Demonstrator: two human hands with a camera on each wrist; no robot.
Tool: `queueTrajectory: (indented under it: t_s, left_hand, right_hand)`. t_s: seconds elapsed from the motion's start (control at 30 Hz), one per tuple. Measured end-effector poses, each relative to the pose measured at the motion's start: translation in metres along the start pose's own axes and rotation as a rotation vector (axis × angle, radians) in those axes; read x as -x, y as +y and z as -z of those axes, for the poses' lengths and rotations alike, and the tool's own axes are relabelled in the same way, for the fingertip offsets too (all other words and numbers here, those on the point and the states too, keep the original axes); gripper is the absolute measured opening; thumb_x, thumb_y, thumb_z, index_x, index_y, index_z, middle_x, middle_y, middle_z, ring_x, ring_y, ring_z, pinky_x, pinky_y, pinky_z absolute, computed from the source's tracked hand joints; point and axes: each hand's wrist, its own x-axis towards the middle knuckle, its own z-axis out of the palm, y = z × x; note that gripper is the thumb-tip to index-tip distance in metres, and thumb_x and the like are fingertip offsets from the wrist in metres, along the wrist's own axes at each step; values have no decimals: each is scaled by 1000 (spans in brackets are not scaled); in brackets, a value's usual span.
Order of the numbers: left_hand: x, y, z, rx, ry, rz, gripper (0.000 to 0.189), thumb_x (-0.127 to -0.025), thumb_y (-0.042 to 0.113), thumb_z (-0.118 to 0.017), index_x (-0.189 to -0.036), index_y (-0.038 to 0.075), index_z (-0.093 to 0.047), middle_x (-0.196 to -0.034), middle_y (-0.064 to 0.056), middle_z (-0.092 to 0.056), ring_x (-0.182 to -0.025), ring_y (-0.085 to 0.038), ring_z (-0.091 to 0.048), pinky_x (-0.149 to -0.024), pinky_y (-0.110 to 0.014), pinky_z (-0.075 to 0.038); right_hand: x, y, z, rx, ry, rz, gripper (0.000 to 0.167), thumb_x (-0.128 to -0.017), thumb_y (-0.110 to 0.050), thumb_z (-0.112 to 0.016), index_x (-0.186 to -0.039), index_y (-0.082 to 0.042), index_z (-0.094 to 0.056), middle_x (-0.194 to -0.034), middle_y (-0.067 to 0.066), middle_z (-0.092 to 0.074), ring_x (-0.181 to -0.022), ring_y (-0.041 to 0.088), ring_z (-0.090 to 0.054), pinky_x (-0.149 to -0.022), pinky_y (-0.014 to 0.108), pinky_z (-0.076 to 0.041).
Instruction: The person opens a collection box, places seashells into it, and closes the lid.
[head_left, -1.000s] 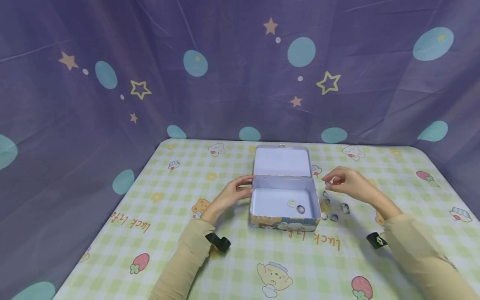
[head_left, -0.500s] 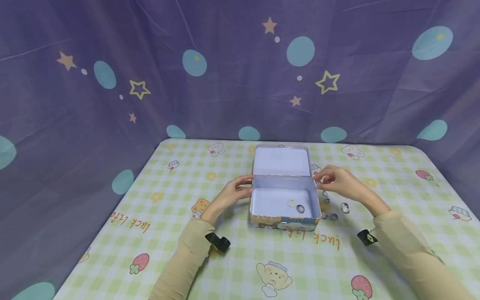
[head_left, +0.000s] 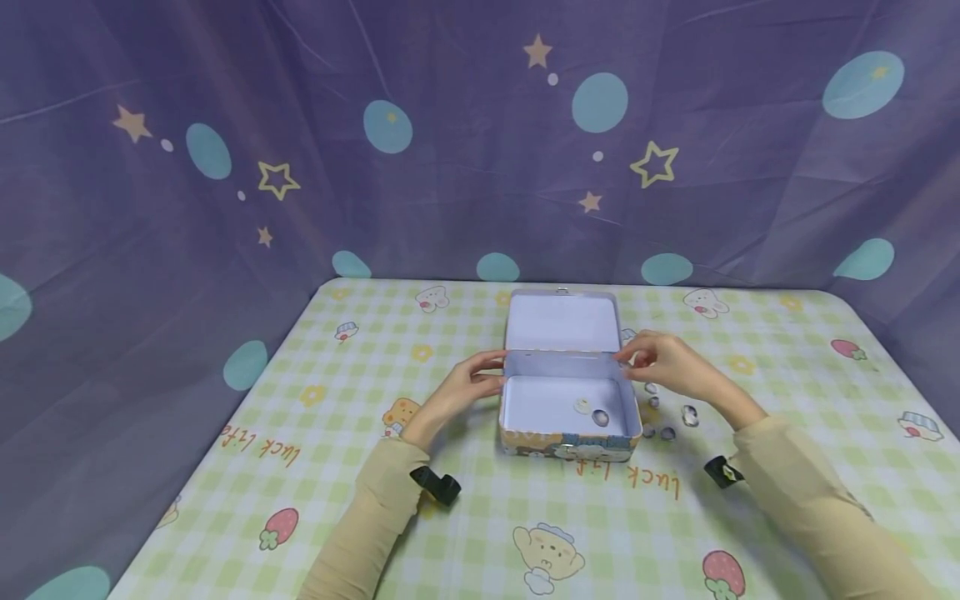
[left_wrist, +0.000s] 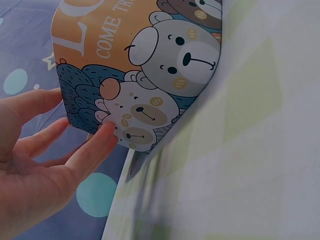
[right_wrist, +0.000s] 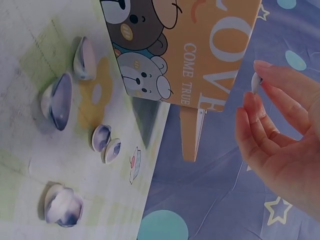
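At the right rim of the box [head_left: 536, 446], near its back corner, I find the right hand [head_left: 671, 364] with thumb and forefinger clamped on a small shell [right_wrist: 255, 82]; I cannot tell whether the shell is past the rim. Opposite, the left hand [head_left: 459, 390] has its fingers apart, tips at the box's left side, gripping nothing.

The box stands between both hands, its lid [head_left: 564, 323] folded back. Inside lie a pale shell [head_left: 582, 406] and a dark-edged shell [head_left: 601, 417], near each other. Outside, loose shells [right_wrist: 59, 102] lie on the counter [head_left: 637, 533] to the right of the box; some sit too close together for a firm count.

My assessment: the step in hand is putting the pinched shell into the box, with the loose ones outstanding. The next move calls for bringing it inward over the rim, lowering it, then parting the fingers.
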Motion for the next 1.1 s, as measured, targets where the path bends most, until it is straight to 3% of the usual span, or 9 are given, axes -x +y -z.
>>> queueTrajectory:
  t_s: [0.53,0.7,0.93,1.1]
  left_hand:
    - [0,-2,0,5,-4,-8,50,-87,-1,-51,-132,-8,-31,-129,-34,-33,-111,-48,-41,-88,-30,-49]
    - [-4,-10,2,8,6,-10,50,-87,0,-52,-132,-6,-33,-128,-32,-35,-110,-46,-44,-87,-30,-49]
    - [-1,-2,0,10,-1,-3,50,-87,-2,-51,-132,-8,-31,-129,-34,-33,-111,-47,-42,-87,-29,-49]
    - [-3,-7,1,18,-2,-5,50,-87,-2,-50,-132,-8,-30,-129,-34,-33,-111,-48,-41,-87,-30,-49]
  right_hand:
    - [-7,2,-5,14,-19,13,20,-76,-5,-68,-95,2,-66,-86,6,-60,-68,9,-50,-55,19,-47]
    - [-9,2,-8,-4,-25,5,21,-75,-4,-68,-95,3,-65,-86,7,-60,-68,11,-51,-55,20,-48]
    - [-12,0,-8,-26,-41,-38,24,-75,-4,-67,-98,3,-64,-87,11,-58,-67,12,-51,-53,20,-48]
    - [-8,0,-6,-7,-29,-15,25,-76,-6,-68,-99,2,-64,-88,11,-58,-68,12,-53,-55,22,-49]
